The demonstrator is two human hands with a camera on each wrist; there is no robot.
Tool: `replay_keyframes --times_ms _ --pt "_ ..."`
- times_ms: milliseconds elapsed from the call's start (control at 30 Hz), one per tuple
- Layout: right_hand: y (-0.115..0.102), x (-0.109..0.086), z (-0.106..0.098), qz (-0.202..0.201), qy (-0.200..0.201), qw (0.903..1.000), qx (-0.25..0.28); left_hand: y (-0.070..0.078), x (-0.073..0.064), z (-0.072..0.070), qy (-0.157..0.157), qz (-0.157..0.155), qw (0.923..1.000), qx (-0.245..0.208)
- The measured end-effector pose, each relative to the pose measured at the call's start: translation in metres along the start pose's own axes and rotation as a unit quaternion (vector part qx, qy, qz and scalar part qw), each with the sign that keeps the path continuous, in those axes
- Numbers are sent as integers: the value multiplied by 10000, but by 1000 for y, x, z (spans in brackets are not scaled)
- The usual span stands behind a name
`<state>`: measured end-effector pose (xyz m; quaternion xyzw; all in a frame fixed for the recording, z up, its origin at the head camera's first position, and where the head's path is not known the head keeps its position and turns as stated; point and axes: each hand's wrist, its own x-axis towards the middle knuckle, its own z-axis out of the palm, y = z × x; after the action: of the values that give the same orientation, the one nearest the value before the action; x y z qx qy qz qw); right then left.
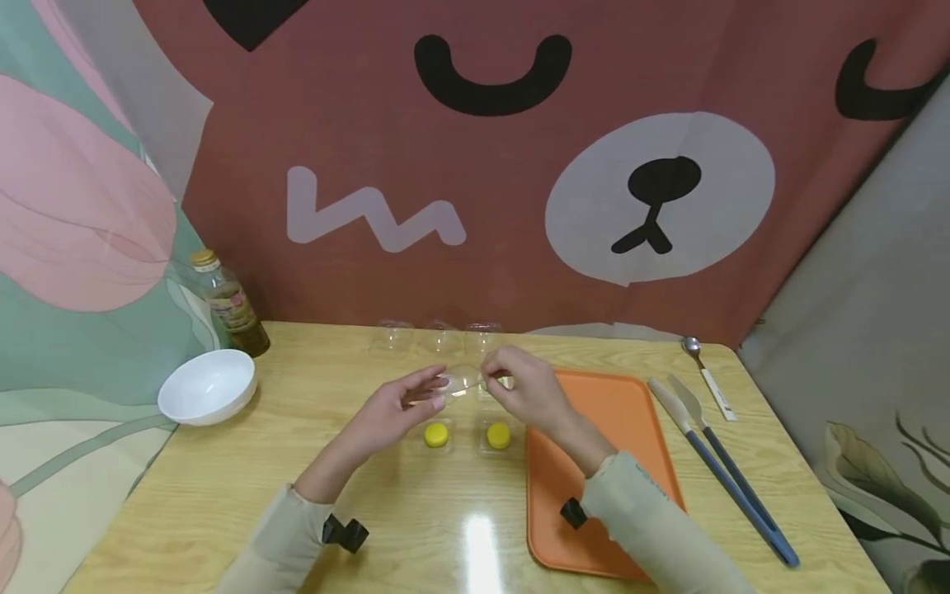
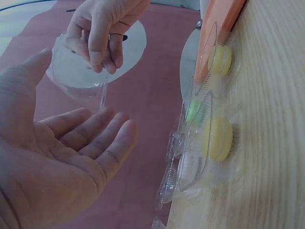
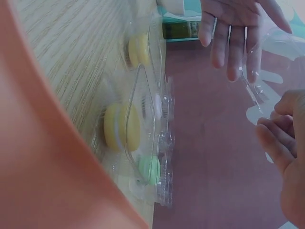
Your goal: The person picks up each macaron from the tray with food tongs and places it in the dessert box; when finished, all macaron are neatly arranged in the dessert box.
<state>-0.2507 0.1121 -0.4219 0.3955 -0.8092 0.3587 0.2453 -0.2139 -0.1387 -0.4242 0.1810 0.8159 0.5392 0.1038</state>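
Clear shell held above the table by a one-sided pinch.
From my station I record the right hand pinching the shell's edge; the left hand lies alongside, fingers extended, gripping nothing; whether they touch the shell I cannot tell; I judge that so small a hold could let thin plastic twist or slip; squeezing could dent it; a drop could disturb the yellow macarons nearby.
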Motion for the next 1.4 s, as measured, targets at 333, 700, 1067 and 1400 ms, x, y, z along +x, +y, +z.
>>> replay_keyframes --times_ms 333,700,1067,1400 --pt "2 -6 1 -484 116 9987 -133 2 1 4 13 317 9993 196" --pt "1 -16 -4 877 -2093 9738 158 -13 -5 -12 64 501 9885 1426" --pt "-11 -21 22 1440 -2701 9515 -317 -36 -12 -18 -152 425 9831 1777" --pt "-18 -23 41 1601 -2641 9492 -604 -51 -12 -19 -157 179 9733 2282"
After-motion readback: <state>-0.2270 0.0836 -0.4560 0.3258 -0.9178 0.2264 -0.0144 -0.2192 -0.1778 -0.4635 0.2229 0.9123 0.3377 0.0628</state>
